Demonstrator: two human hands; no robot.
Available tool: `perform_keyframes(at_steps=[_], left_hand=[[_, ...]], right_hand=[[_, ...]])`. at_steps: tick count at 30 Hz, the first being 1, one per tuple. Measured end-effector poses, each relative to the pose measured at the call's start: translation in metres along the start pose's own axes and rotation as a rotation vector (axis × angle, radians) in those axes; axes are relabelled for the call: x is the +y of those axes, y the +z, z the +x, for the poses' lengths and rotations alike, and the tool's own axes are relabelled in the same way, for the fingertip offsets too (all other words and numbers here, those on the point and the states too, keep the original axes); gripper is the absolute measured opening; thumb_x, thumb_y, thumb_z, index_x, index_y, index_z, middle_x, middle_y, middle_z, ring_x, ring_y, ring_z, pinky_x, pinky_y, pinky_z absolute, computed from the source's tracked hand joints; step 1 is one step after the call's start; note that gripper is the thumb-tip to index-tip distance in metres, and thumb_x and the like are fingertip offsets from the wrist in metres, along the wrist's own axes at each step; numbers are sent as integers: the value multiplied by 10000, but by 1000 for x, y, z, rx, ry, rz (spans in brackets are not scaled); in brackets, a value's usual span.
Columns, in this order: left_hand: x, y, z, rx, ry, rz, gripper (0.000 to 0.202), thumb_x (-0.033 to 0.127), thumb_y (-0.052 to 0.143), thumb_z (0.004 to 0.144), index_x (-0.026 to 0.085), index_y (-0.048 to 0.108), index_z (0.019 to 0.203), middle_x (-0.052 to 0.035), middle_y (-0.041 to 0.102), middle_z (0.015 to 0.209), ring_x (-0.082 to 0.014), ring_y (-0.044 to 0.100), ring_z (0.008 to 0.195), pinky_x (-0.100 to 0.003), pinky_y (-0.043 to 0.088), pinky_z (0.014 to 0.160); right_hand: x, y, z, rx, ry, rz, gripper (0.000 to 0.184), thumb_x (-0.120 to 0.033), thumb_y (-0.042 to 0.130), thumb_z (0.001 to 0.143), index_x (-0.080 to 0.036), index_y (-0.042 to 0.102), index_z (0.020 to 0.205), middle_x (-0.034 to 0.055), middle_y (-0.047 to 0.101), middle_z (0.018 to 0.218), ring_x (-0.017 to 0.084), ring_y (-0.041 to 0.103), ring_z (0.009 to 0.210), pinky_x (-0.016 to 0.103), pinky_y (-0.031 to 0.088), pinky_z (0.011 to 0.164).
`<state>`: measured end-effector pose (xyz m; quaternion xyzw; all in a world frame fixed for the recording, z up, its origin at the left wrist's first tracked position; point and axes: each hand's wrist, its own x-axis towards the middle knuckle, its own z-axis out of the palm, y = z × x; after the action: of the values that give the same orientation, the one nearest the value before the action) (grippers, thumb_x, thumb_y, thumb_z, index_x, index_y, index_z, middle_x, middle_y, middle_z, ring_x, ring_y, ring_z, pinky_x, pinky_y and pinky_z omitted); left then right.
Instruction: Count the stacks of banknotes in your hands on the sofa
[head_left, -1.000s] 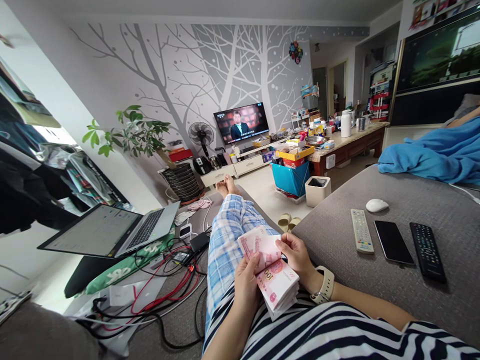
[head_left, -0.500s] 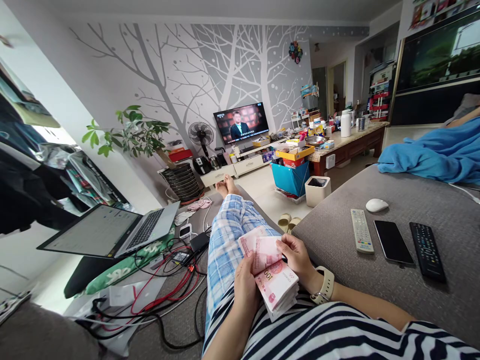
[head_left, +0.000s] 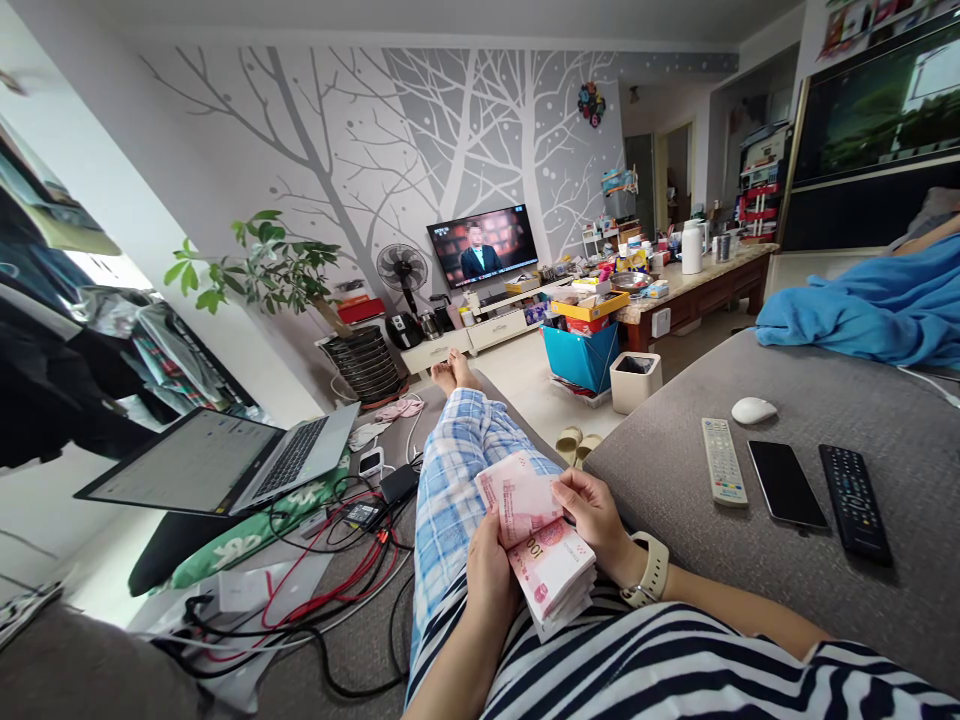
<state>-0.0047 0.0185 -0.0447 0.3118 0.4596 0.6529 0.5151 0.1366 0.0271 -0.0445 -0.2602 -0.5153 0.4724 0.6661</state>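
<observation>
A thick wad of pink 100 banknotes (head_left: 553,568) is bent open above my lap, its printed 100 facing up on the nearer half. My left hand (head_left: 491,568) is closed around its left side at the fold, the thumb lying on top. Beyond the fold several notes (head_left: 517,490) stand up and fan away from me. At their right edge my right hand (head_left: 592,508) pinches the notes between thumb and fingers, and a pale watch (head_left: 651,570) circles that wrist. The fingers under the wad are hidden.
On the grey sofa to my right lie a light remote (head_left: 724,462), a white mouse (head_left: 754,410), a phone (head_left: 787,484) and a black remote (head_left: 855,504). Leftward are an open laptop (head_left: 292,462) and tangled cables (head_left: 322,600). A waste bin (head_left: 635,382) stands ahead.
The note that stood partly folded down between my hands now lies back against the fanned notes. Both hands stay in nearly the same place.
</observation>
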Motion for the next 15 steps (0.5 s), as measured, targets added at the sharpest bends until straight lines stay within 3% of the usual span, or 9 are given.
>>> perform_keyframes(at_steps=[6,12,15], left_hand=[[1,-1,2,-20,9,23,315,415,672,673,134,701,811,-38,717,793,-191,640,735,-307,498,730],[5,-1,-1,-58,76,96,242,391,670,678,152,685,712,-45,709,738,-221,643,747,-330,517,711],[4,-5,0,-23,131,154,209,368,678,676,159,674,674,-55,706,721,-239,647,767,-333,517,706]], right_hand=[[-2,1,0,-16,13,49,349,-459,640,845,-189,523,658,-58,365,560,97,288,512,249,239,497],[-5,3,0,-29,5,63,342,-450,649,844,-187,536,658,-47,396,573,104,325,530,250,266,514],[-5,3,0,-35,3,65,340,-448,651,843,-185,542,658,-43,404,585,108,340,544,251,276,526]])
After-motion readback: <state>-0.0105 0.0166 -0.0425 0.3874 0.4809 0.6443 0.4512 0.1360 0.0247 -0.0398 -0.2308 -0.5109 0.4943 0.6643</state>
